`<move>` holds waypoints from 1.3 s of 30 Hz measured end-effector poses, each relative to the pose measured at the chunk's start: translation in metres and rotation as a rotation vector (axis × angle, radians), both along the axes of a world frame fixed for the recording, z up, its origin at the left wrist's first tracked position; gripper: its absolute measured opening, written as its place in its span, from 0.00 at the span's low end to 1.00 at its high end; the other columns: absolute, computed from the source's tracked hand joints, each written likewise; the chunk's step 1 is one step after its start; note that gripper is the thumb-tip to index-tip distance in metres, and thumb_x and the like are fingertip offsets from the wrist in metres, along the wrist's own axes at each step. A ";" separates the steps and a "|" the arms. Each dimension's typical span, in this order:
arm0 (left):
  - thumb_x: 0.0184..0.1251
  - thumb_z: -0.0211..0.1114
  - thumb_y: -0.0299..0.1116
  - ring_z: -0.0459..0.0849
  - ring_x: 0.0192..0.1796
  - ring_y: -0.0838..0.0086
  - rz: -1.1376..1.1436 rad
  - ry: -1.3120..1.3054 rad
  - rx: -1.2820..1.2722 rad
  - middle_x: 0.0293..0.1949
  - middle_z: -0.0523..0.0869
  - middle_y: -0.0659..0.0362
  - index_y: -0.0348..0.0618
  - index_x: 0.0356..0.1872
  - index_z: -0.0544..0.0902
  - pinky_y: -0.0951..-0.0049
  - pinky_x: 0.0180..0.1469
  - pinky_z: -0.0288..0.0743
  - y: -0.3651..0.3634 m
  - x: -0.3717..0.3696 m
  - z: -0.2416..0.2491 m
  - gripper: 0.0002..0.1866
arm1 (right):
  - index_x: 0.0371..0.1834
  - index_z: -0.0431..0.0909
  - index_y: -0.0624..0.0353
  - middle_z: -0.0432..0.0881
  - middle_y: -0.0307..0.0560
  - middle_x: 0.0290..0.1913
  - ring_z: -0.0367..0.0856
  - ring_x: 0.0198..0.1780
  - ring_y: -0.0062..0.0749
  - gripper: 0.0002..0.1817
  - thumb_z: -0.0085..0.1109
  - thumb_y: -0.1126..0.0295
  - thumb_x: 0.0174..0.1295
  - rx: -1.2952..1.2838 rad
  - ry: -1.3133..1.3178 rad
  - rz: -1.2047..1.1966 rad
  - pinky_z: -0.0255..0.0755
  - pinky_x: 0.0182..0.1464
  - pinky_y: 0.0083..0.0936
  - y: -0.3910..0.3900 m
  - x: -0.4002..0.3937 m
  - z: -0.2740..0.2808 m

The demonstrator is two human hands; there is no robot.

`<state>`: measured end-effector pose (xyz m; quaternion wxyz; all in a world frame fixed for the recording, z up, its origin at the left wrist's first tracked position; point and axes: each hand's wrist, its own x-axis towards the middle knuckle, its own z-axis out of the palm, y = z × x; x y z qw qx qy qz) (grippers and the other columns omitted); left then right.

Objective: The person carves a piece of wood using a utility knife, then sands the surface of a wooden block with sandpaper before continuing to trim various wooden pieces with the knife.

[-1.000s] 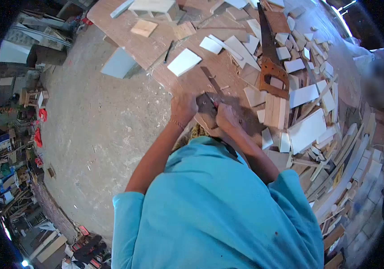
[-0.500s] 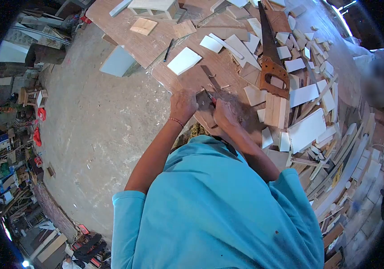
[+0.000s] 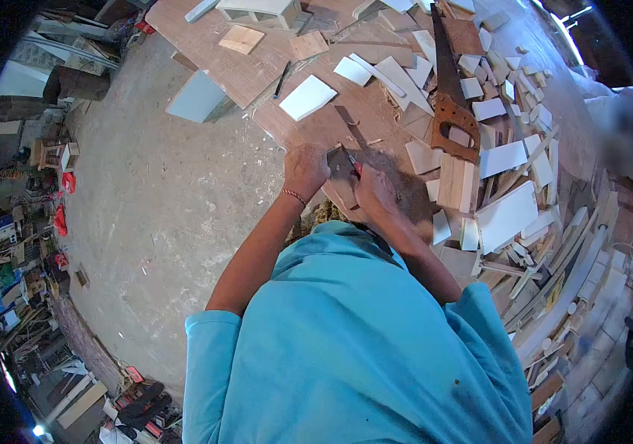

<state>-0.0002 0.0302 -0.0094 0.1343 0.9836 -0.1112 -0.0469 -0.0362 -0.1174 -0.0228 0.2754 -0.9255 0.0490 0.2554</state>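
Observation:
My left hand (image 3: pixel 307 170), with a braided bracelet at the wrist, is closed at the table's near edge on the edge of a small piece of wood (image 3: pixel 337 164). Just to its right, my right hand (image 3: pixel 376 191) is wrapped round the red handle of a knife (image 3: pixel 356 164). The blade points up and left, toward the wood between my hands. Where exactly the blade meets the wood is too small to tell. A white block (image 3: pixel 307 98) and a black pen (image 3: pixel 282 80) lie on the table beyond my hands.
A handsaw (image 3: pixel 455 122) lies right of my hands among many wood offcuts (image 3: pixel 506 214). A small wooden box frame (image 3: pixel 261 11) stands at the table's far side. Left of the wooden table (image 3: pixel 265 118) is concrete floor (image 3: pixel 161 192), with a pale board (image 3: pixel 197 98) beside the table.
My right hand has shifted slightly down and right, and more of the knife's red handle shows. The whole view has moved a little. Both grips stay closed.

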 end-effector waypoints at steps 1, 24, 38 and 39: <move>0.35 0.58 0.29 0.79 0.26 0.59 -0.008 -0.041 -0.007 0.20 0.78 0.48 0.38 0.17 0.78 0.65 0.27 0.72 0.000 -0.001 0.000 0.06 | 0.39 0.71 0.60 0.74 0.61 0.41 0.72 0.44 0.55 0.16 0.37 0.63 0.58 -0.002 0.000 0.000 0.66 0.42 0.43 0.001 0.002 -0.004; 0.45 0.54 0.27 0.74 0.42 0.64 -0.047 -0.203 -0.030 0.37 0.73 0.52 0.32 0.42 0.70 0.67 0.39 0.71 -0.009 -0.061 -0.020 0.19 | 0.27 0.69 0.57 0.67 0.35 0.18 0.64 0.16 0.17 0.10 0.59 0.66 0.45 0.868 0.286 -0.437 0.57 0.13 0.16 -0.006 0.009 -0.010; 0.46 0.59 0.37 0.52 0.63 0.57 -0.057 -0.151 0.054 0.60 0.54 0.48 0.37 0.59 0.51 0.52 0.60 0.48 -0.007 -0.067 0.003 0.38 | 0.30 0.72 0.63 0.70 0.36 0.19 0.65 0.14 0.16 0.12 0.61 0.69 0.45 0.990 0.094 -0.459 0.59 0.13 0.14 -0.008 0.005 0.008; 0.49 0.55 0.35 0.55 0.62 0.59 -0.063 -0.234 0.164 0.59 0.56 0.47 0.35 0.57 0.55 0.53 0.59 0.51 -0.008 -0.066 -0.003 0.33 | 0.31 0.72 0.63 0.70 0.36 0.20 0.65 0.15 0.16 0.13 0.61 0.67 0.46 0.998 0.095 -0.452 0.59 0.13 0.12 -0.008 0.004 0.009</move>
